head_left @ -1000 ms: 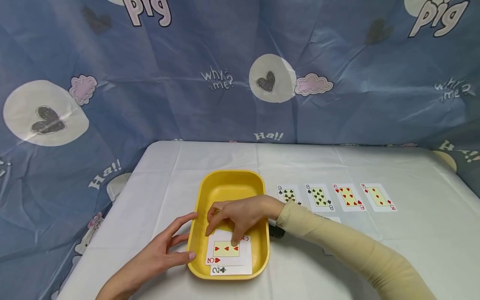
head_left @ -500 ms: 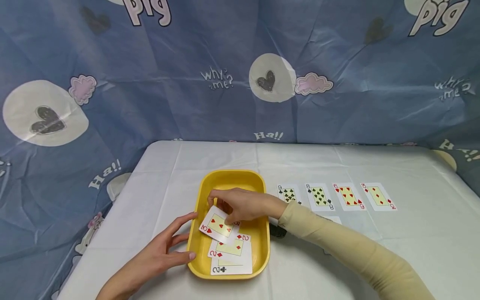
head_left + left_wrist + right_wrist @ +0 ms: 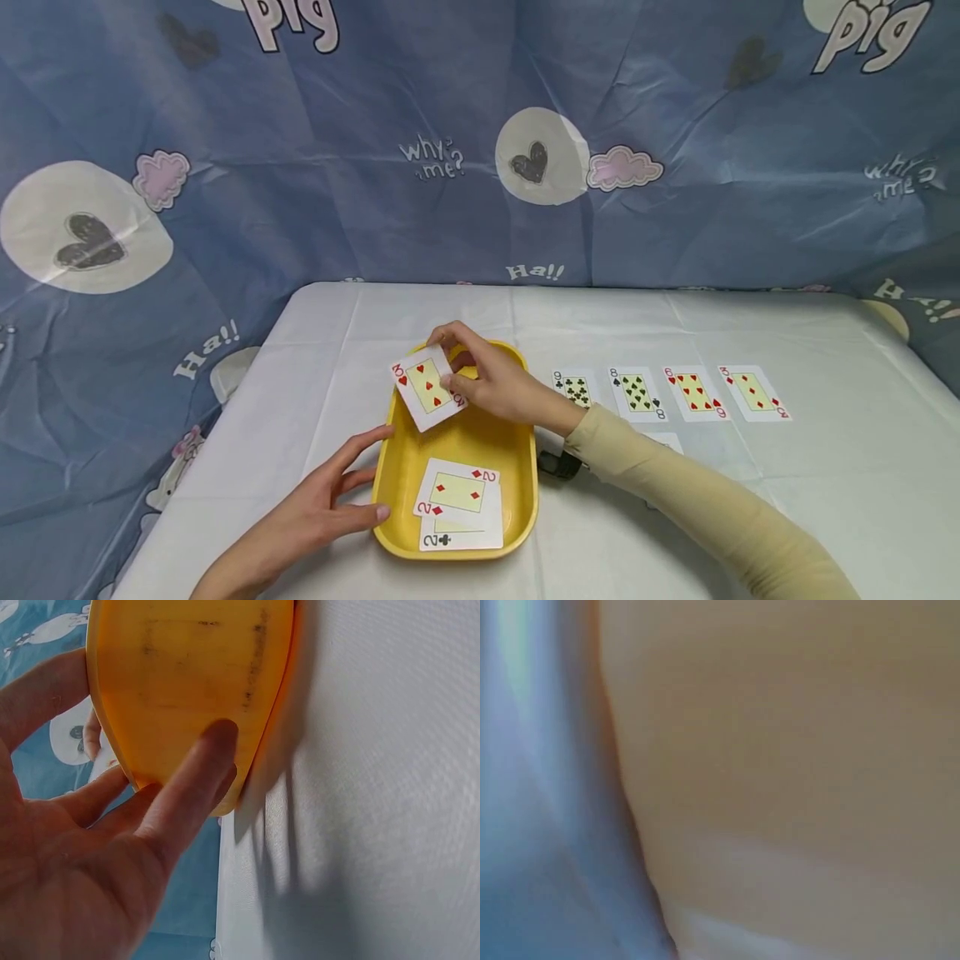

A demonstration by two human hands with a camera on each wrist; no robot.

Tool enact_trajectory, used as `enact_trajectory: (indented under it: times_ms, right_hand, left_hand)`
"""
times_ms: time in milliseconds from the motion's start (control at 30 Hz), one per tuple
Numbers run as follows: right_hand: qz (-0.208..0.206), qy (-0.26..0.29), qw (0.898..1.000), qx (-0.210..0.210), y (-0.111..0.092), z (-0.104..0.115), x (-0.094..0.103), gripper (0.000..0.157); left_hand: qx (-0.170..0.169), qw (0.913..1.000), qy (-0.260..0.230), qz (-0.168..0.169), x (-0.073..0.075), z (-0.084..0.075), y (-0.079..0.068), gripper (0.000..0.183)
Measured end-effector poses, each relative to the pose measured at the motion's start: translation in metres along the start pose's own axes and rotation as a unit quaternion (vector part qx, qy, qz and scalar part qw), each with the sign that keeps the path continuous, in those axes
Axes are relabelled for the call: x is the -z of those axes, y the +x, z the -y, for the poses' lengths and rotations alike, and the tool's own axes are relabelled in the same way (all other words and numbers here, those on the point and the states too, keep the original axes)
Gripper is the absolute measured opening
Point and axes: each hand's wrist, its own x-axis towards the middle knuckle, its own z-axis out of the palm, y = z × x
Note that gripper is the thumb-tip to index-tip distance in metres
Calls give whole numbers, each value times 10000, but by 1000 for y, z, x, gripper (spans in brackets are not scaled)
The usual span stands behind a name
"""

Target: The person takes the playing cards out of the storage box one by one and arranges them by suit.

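Note:
My right hand (image 3: 491,379) pinches a three of hearts card (image 3: 426,385) between thumb and fingers, tilted over the far left corner of a yellow tray (image 3: 480,433). Inside the tray, near its front, a two of diamonds (image 3: 459,490) partly covers a two of clubs (image 3: 468,540). With fingers spread, my left hand (image 3: 322,504) rests against the tray's left side. The left wrist view shows its fingers (image 3: 187,787) touching the tray's outer wall (image 3: 180,682). Only blurred tan and pale blue surfaces appear in the right wrist view.
Right of the tray, several face-up cards lie in a row, from a nine of clubs (image 3: 576,390) to a three of diamonds (image 3: 754,393). Another card (image 3: 666,439) is mostly hidden under the right sleeve (image 3: 690,492). A black object (image 3: 557,465) sits below the right wrist.
The right hand has lifted the three of hearts off the two of diamonds and carried it up toward the tray's far left corner. The left hand stays in place.

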Motion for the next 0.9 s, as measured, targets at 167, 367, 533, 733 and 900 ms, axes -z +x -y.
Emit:
enact_trajectory:
  times_ms: [167,367,533,733,900]
  right_hand:
    - [-825,451,9955,-86,-3,1,-2,45]
    - [-1680,945,9812,-36,-10,17,-1,46]
    - [-1619,977,9820,-4,-19,32,5,45]
    - [-1580,1009,9821,-203,-32,30,18,46]
    - [-1713,936,9799,-416,-43,14,33,50]
  left_hand:
    - [59,9999,80,-133,-1,0,-1,78]
    - [21,9995,4,-316,-3,-1,-1,79]
    - [134,9992,-28,-387,-5,-3,-1,79]
    - [75,9993,-41,-358,-4,-5,-2,76]
    - [-15,9993,-21,-384,-2,-6,-3,76]
